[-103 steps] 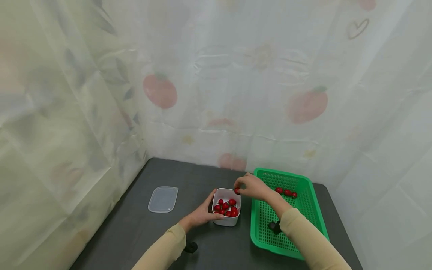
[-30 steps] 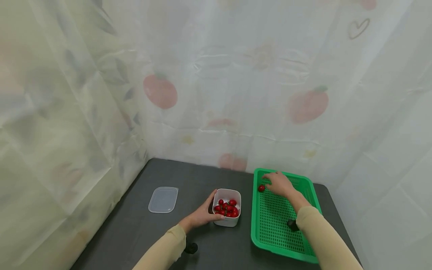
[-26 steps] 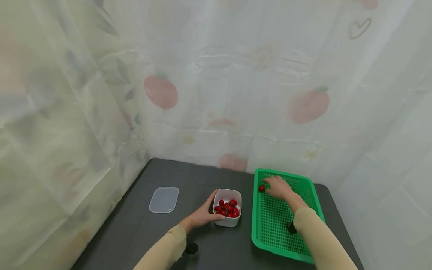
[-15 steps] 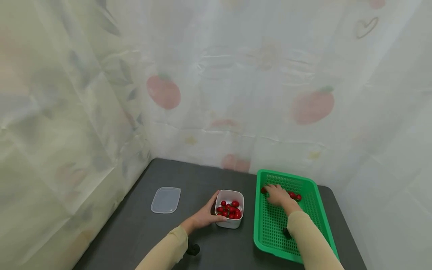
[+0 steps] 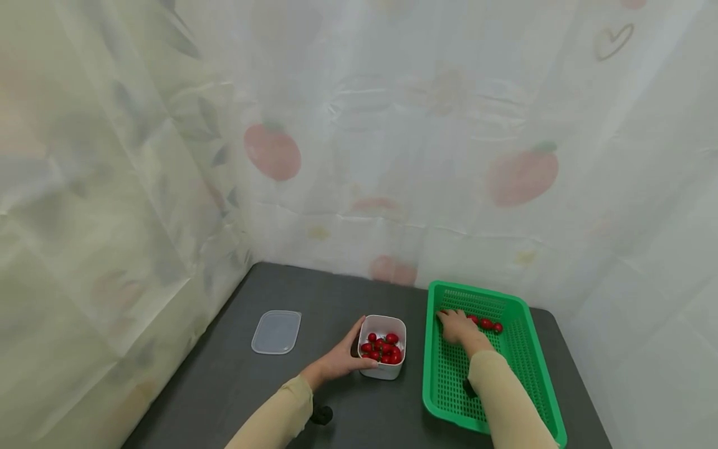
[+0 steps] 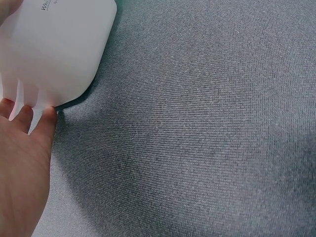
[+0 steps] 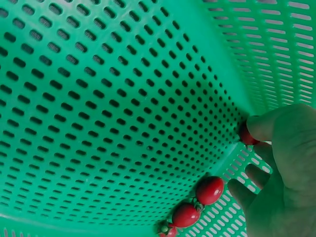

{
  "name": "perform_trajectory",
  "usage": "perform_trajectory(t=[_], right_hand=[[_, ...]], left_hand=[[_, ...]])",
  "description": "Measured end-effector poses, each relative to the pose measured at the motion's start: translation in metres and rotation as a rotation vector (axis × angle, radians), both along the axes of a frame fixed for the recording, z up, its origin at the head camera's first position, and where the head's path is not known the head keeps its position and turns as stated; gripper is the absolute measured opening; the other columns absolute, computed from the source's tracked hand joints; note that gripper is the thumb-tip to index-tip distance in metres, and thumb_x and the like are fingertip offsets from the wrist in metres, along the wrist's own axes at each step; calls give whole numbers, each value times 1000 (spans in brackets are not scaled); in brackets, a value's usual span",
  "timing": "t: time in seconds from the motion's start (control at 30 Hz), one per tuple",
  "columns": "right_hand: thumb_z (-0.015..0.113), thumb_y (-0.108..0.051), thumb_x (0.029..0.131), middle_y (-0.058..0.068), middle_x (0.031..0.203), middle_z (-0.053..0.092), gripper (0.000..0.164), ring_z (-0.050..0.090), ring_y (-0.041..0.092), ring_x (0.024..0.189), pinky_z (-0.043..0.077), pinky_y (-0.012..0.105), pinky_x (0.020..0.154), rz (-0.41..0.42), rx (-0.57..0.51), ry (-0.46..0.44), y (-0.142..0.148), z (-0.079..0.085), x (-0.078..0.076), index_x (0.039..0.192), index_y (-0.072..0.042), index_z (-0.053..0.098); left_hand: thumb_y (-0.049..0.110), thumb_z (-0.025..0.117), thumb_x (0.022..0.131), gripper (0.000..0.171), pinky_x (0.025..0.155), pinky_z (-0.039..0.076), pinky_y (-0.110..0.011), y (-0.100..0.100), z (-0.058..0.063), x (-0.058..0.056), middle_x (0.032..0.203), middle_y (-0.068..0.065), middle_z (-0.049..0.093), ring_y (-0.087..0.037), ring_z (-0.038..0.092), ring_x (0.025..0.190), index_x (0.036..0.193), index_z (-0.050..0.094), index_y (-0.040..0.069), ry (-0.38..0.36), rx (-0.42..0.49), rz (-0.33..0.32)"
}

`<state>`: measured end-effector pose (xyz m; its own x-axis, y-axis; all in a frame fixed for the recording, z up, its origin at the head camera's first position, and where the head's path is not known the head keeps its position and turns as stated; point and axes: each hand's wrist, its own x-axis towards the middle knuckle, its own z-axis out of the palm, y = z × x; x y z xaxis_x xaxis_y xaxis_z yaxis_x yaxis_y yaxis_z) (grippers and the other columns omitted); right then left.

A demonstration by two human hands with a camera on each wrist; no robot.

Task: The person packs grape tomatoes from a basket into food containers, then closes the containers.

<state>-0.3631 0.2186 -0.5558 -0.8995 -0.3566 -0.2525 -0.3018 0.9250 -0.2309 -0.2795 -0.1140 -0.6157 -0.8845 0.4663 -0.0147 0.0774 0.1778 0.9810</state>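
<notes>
My left hand [image 5: 339,360] grips the left side of a white square container [image 5: 381,373], its thumb along the near wall. Several cherry tomatoes [image 5: 386,348] lie inside. In the left wrist view the fingers [image 6: 45,123] bend against the container's pale wall [image 6: 64,54]. My right hand [image 5: 458,328] reaches into the far left corner of a green basket [image 5: 429,380]. There, in the right wrist view, thumb and fingers pinch a cherry tomato [image 7: 246,135], partly covered by the thumb. Three more cherry tomatoes [image 7: 209,190] lie in a row along the basket's far side.
A clear square lid [image 5: 277,332] lies flat on the dark grey table [image 5: 320,287], left of the container. A printed curtain [image 5: 359,174] hangs behind the table and along both sides. Below the left wrist is a small black object [image 5: 322,415].
My right hand held a cherry tomato over the container, then moved right into the basket and now closes on another in its far left corner. My left hand keeps its grip.
</notes>
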Motion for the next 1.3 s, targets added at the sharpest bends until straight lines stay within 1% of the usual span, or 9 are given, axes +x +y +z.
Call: perform_trajectory(t=[0.13,0.37,0.53,0.7,0.83,1.07,1.17,1.23,1.3], right_hand=[[45,7,100,31,152,39,51,30,54,141,38,66,103,-3,9,20,3,0,1,150,1,47],[45,6,100,25,157,38,50,25,53,145,35,67,107,-1,11,-8,6,-2,0,150,0,48],[48,4,102,31,151,41,45,32,54,140,38,65,104,19,12,28,7,-3,-2,146,1,52],[47,3,103,33,150,41,43,31,55,140,37,66,105,-1,32,15,9,-6,-3,146,2,52],[48,2,103,33,147,46,43,31,57,140,35,66,107,-5,48,-9,13,-12,-5,146,3,51],[47,5,103,30,139,55,39,35,57,138,36,66,106,-3,36,-21,15,-7,4,140,1,58],[52,8,100,26,131,61,37,43,56,132,43,63,100,13,49,10,17,-6,7,133,-1,64],[54,9,98,21,118,66,30,52,51,122,49,57,90,25,61,32,18,-7,8,123,-3,68],[54,9,97,14,102,66,25,58,42,108,47,49,78,38,71,51,19,-8,9,110,-6,70]], left_hand=[[22,79,91,111,112,37,-52,0,2,1,166,-15,17,-40,27,147,165,-2,14,2,9,1],[26,80,90,111,113,35,-54,1,4,3,165,-16,19,-40,28,146,165,-1,14,3,-18,2],[23,79,91,109,113,35,-53,1,4,4,166,-14,18,-37,27,147,166,-1,16,-11,-19,13],[25,80,91,110,112,37,-52,1,0,2,167,-12,18,-35,27,147,166,-1,18,-1,-34,23],[30,81,89,112,111,38,-50,1,-4,1,167,-11,18,-34,29,146,166,0,20,10,-42,28],[29,81,90,111,112,37,-53,-1,-3,1,166,-11,17,-37,27,147,166,0,21,-1,-41,30],[27,80,90,110,112,37,-54,-1,-2,2,166,-12,17,-38,26,147,166,1,20,1,-47,35],[27,80,90,110,113,36,-54,-1,-1,2,166,-12,18,-38,26,147,166,1,20,1,-54,36],[27,80,90,110,113,35,-55,-1,-1,2,166,-12,18,-38,26,147,166,1,18,2,-56,37]])
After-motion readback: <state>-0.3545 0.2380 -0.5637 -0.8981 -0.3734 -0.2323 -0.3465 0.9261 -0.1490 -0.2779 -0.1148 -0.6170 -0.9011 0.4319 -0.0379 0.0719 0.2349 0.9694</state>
